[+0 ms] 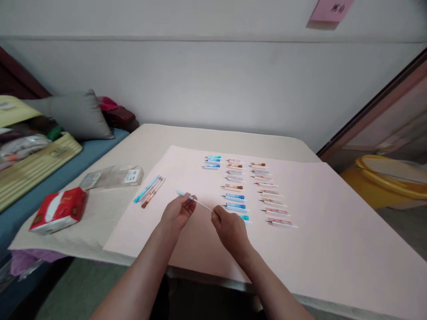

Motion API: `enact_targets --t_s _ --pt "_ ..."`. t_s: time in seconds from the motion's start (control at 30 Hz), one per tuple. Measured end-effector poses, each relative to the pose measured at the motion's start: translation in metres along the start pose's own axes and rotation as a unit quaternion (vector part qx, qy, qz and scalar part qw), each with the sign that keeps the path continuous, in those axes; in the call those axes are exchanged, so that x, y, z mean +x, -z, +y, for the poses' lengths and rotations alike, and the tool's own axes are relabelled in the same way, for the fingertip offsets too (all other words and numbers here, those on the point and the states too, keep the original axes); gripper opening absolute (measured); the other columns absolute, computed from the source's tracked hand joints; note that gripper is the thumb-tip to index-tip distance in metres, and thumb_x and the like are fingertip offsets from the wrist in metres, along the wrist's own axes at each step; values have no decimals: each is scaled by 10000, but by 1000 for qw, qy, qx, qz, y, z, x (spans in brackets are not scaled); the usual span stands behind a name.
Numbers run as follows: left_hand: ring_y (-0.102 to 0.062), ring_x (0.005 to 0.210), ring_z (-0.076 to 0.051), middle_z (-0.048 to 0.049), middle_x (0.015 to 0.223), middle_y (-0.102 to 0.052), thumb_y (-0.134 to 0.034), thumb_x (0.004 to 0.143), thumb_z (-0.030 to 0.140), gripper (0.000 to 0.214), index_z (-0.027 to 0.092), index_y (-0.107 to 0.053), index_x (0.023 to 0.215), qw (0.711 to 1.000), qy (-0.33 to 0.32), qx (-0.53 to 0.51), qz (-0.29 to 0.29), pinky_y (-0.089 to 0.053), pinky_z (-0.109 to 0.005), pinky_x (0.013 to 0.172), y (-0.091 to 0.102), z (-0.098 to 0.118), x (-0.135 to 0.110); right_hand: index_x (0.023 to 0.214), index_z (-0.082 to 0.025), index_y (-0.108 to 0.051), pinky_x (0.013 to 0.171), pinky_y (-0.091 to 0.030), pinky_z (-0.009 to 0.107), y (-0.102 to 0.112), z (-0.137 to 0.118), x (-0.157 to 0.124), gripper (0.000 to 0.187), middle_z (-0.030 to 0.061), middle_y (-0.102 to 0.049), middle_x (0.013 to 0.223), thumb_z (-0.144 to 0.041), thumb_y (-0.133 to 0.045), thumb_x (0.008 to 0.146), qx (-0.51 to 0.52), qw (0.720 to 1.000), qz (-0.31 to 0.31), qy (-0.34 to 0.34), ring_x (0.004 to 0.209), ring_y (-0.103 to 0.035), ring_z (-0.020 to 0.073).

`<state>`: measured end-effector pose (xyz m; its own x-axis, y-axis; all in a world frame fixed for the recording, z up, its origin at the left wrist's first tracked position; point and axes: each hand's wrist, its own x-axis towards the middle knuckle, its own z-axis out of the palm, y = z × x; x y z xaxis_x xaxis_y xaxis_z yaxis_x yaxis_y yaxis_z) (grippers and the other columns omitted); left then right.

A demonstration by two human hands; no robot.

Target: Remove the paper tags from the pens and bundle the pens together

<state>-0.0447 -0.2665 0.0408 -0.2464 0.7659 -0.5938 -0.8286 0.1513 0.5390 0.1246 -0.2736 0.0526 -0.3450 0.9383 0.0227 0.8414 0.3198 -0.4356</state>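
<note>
My left hand pinches the light blue barrel of a thin pen held just above a pink sheet. My right hand pinches the white refill end of the same pen. Right beyond my right hand lie two columns of short pen parts, blue, brown and pink, laid out in rows on the sheet. A small bundle of whole pens lies at the sheet's left edge.
A clear plastic packet and a red tissue pack lie on the beige table left of the sheet. A bed with a grey pillow and a yellow box stands at the left. A yellow tub sits at the right.
</note>
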Motion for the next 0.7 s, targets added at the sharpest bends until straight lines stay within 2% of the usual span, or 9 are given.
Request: enact_targets --t_s 0.17,0.33,0.7 --pt "-636 631 -134 -83 698 -619 -519 810 36 87 103 -541 759 999 3 -36 31 -539 -208 541 5 11 9 684 -217 -536 503 -199 244 4 5 2 222 -17 -499 536 -280 -404 852 115 993 -2 -3 502 -431 118" --pt "-644 632 -134 -62 689 -611 -522 810 36 87 118 -530 782 997 9 -55 47 -552 -217 551 6 16 12 614 -212 -475 495 -242 233 2 10 3 243 -28 -477 495 -275 -399 837 215 977 -9 -1 496 -439 118" --pt "-645 592 -135 -79 725 -654 -553 803 89 25 107 -552 820 997 51 -37 37 -532 -218 490 4 19 5 596 -211 -451 492 -292 226 4 9 4 235 -51 -442 435 -272 -412 819 289 957 -32 -22 462 -446 113"
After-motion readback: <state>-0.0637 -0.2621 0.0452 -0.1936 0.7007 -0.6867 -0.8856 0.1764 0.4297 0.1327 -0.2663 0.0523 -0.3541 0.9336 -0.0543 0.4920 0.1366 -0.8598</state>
